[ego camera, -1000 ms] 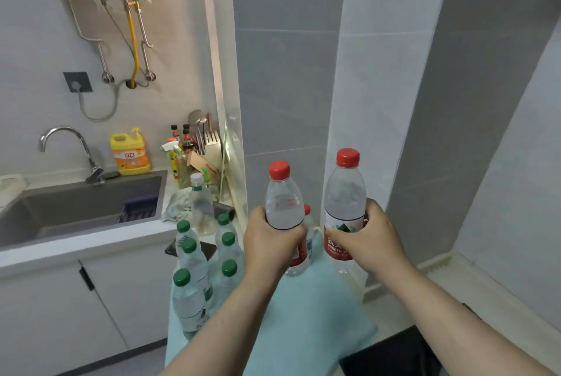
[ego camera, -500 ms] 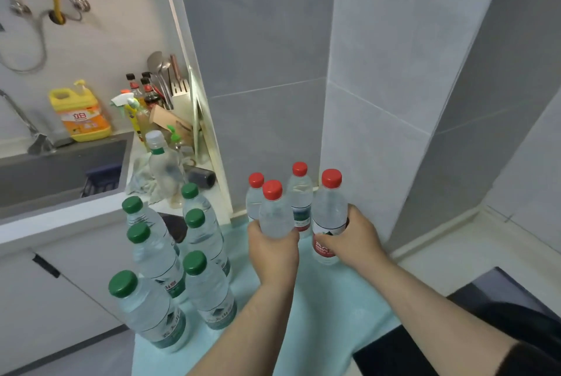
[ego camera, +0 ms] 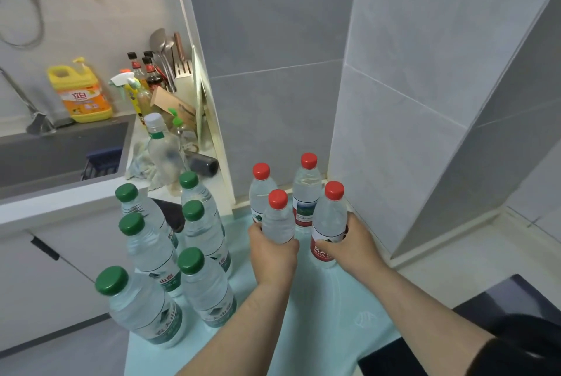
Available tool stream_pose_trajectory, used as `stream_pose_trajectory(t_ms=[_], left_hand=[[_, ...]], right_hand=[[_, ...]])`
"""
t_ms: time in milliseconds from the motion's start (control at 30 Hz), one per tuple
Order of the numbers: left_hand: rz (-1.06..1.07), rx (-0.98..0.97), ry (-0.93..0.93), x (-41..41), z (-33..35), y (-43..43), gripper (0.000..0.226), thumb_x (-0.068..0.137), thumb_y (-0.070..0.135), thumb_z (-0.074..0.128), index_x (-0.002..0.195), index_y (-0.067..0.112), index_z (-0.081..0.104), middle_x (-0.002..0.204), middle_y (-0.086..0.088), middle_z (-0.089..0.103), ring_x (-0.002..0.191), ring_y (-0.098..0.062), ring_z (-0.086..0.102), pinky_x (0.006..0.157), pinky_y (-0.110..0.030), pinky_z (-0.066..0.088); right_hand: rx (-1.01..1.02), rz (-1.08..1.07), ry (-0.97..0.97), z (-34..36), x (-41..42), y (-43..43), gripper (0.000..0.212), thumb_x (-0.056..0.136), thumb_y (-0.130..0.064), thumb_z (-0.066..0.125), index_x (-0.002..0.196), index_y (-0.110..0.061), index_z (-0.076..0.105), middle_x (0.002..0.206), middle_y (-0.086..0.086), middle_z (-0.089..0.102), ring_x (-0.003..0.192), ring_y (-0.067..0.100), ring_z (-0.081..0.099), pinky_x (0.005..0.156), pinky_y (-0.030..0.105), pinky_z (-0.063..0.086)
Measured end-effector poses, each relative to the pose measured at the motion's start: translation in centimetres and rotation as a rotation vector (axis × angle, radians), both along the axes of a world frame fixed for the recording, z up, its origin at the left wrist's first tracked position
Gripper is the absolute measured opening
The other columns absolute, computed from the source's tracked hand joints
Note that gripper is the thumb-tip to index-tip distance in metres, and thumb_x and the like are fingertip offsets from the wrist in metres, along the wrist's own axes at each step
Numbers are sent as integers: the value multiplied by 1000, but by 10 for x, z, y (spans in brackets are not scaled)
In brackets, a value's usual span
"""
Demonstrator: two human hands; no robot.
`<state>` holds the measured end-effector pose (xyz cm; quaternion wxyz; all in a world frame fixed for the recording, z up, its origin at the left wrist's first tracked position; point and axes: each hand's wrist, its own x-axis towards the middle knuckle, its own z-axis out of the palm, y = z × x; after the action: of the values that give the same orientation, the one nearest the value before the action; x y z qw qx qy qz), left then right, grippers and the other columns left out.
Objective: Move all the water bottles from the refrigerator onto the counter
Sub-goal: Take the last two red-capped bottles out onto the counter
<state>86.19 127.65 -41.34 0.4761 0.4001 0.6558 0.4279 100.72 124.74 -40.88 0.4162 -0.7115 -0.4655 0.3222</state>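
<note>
My left hand (ego camera: 273,254) grips a red-capped water bottle (ego camera: 277,217) low over the pale blue surface (ego camera: 318,315). Beside it, my right hand (ego camera: 349,246) holds a second red-capped bottle (ego camera: 329,221) whose base looks to be touching that surface. Two more red-capped bottles (ego camera: 261,190) (ego camera: 307,190) stand upright just behind them, against the grey tiled wall. To the left stands a group of several green-capped bottles (ego camera: 200,284), all upright.
A grey tiled corner pillar (ego camera: 394,132) rises right of the bottles. At left are a sink (ego camera: 60,151), a yellow detergent jug (ego camera: 82,93), sauce bottles, a knife block and a clear bottle (ego camera: 164,148). A dark object (ego camera: 485,330) lies at bottom right.
Both hands have come down with their red-capped bottles to the blue surface, in front of the two standing red-capped bottles. The view has tilted downward and drawn closer.
</note>
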Motion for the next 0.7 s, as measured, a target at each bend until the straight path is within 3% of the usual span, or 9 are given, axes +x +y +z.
stream_pose_trajectory(t_ms=[133, 233, 300, 400, 467, 533, 633, 700], left_hand=[[-11, 8, -17, -4, 14, -6, 51, 51, 23, 71, 92, 35, 44, 86, -1, 69, 73, -26, 69, 65, -48, 60], [-33, 117, -29, -12, 52, -21, 46, 67, 20, 77, 99, 36, 49, 97, 15, 64, 81, -1, 61, 69, -28, 51], [-80, 211, -5, -25, 85, -29, 48, 79, 18, 73, 120, 31, 53, 112, 12, 61, 86, 7, 55, 70, -15, 45], [-155, 380, 45, -59, 145, -33, 48, 84, 16, 69, 130, 22, 57, 131, 1, 59, 117, -15, 57, 94, -27, 44], [-183, 518, 108, -87, 187, -39, 49, 85, 20, 68, 132, 28, 56, 129, 8, 60, 117, -10, 56, 99, -36, 45], [-179, 655, 215, -117, 228, -50, 53, 85, 27, 67, 135, 34, 52, 125, 21, 56, 108, 7, 53, 96, -32, 46], [-181, 801, 387, -158, 279, -73, 61, 79, 39, 61, 138, 42, 45, 138, 26, 42, 126, 4, 39, 103, -31, 34], [-199, 855, 485, -175, 301, -85, 64, 78, 40, 60, 140, 41, 43, 139, 29, 35, 128, 8, 31, 103, -27, 29]], right_hand=[[-44, 46, 16, 3, 0, -5, 43, 71, -7, 81, 92, -33, 53, 89, -15, 64, 79, 0, 61, 58, 12, 49], [8, 22, -6, 20, 2, -7, 48, 75, -28, 79, 113, -33, 52, 110, -14, 63, 101, 8, 61, 80, 25, 49], [91, 18, -70, 48, 2, -10, 51, 85, -31, 70, 131, -26, 47, 124, -9, 55, 113, 10, 52, 93, 29, 41], [231, 23, -168, 109, -7, -18, 64, 90, -46, 57, 144, -19, 38, 148, 0, 42, 132, 20, 43, 110, 41, 37], [314, 64, -225, 153, -18, -24, 62, 93, -44, 55, 146, -21, 35, 153, -2, 36, 137, 23, 39, 112, 45, 36], [370, 108, -278, 192, -32, -28, 59, 95, -39, 55, 147, -25, 32, 154, -5, 33, 139, 20, 35, 113, 41, 33], [474, 165, -393, 245, -57, -43, 61, 96, -40, 53, 149, -24, 28, 155, -4, 31, 142, 15, 30, 110, 28, 25], [530, 181, -433, 268, -72, -54, 63, 95, -43, 52, 150, -24, 27, 156, -3, 31, 143, 14, 27, 111, 28, 24]])
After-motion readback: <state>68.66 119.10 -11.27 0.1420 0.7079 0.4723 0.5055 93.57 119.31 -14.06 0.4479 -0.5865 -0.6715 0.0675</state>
